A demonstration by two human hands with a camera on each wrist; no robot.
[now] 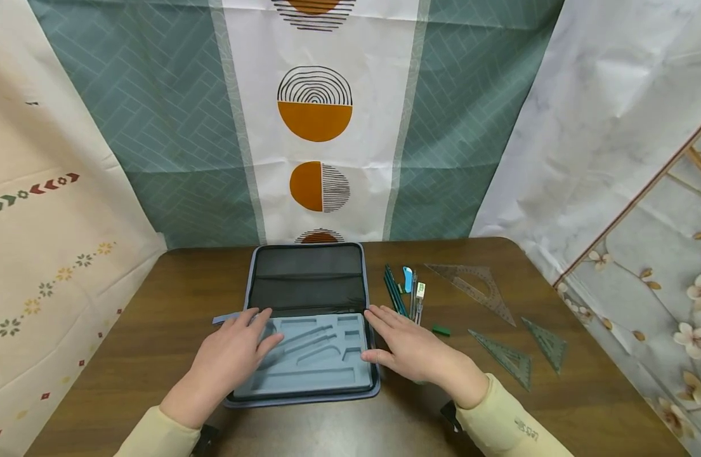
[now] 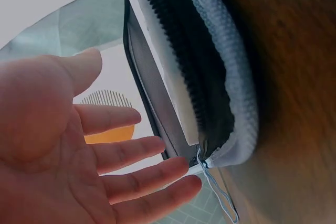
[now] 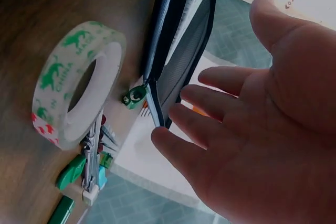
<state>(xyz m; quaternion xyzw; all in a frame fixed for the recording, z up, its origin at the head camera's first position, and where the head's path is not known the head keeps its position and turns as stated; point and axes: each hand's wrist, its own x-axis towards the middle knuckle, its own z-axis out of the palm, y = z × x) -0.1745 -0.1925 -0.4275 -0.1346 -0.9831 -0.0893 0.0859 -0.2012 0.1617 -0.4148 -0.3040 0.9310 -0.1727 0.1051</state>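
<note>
An unzipped case [image 1: 304, 400] lies spread on the table, its dark lid [image 1: 310, 263] folded back. Inside the base sits a light blue moulded tray [image 1: 310, 379] with shaped hollows. My left hand [image 1: 236, 349] is over the tray's left side, fingers spread and loosely extended. At the case's right edge is my right hand [image 1: 410, 346], fingers nearly straight, thumb toward the tray. Both palms show nothing held in the wrist views. A roll of clear tape [image 3: 58, 72] with green print stands near my right hand, mostly hidden beneath it in the head view.
Right of the case lie dark green pencils [image 1: 394, 292], a small blue item [image 1: 407, 278], a white eraser [image 1: 420, 290] and a small green piece [image 1: 441, 330]. Farther right are a large clear set square [image 1: 493, 289] and two green-tinted set squares [image 1: 518, 365]. A patterned cloth [image 1: 316, 216] hangs behind.
</note>
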